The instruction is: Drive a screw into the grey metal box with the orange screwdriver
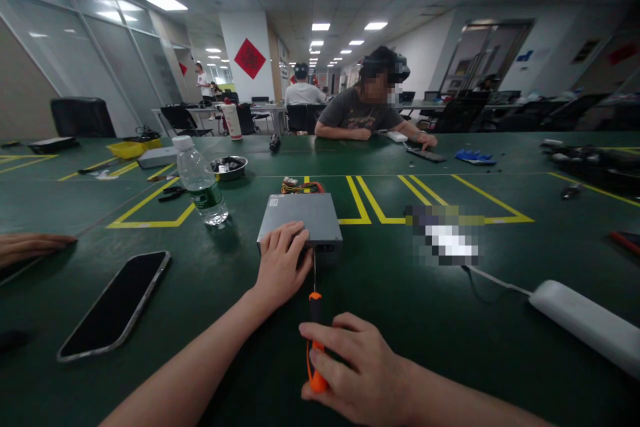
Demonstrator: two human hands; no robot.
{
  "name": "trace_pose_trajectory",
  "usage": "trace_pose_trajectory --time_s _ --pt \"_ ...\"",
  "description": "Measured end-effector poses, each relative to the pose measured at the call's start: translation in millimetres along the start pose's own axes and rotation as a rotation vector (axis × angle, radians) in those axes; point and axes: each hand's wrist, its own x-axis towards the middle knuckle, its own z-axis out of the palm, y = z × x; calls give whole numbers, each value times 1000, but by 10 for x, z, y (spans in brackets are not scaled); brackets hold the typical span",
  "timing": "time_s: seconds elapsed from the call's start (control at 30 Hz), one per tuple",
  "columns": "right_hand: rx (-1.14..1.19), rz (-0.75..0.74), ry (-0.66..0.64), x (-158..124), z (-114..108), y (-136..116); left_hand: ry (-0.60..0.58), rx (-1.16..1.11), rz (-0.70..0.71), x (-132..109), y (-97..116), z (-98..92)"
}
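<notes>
In front of me a grey metal computer power supply (303, 213) lies on the green table, with a bundle of coloured cables (303, 187) behind it. My left hand (285, 260) lies over its front left part, fingers on the top and thumb down at the front side, gripping it. An orange and black screwdriver (315, 307) points away from me, its shaft reaching the front face beside my left thumb. My right hand (357, 363) has its fingers closed round the handle. Where the tip meets the box is hidden by the thumb and shade.
A water bottle (201, 187) and a metal bowl (229, 167) stand left of the box. A phone (117, 303) lies nearer on the left, by another person's hand (35, 248). At right are a blurred-out device and a white power strip (583, 320). A person (357, 110) sits opposite.
</notes>
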Motion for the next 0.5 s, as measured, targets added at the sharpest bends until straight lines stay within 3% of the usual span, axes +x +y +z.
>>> trace_pose_trajectory --time_s 0.3,0.5 --pt "-30 -1 -154 50 -41 -26 -9 -4 11 4 10 -18" --pt "28 18 -27 -21 -14 0 -10 -11 -1 5 9 -18"
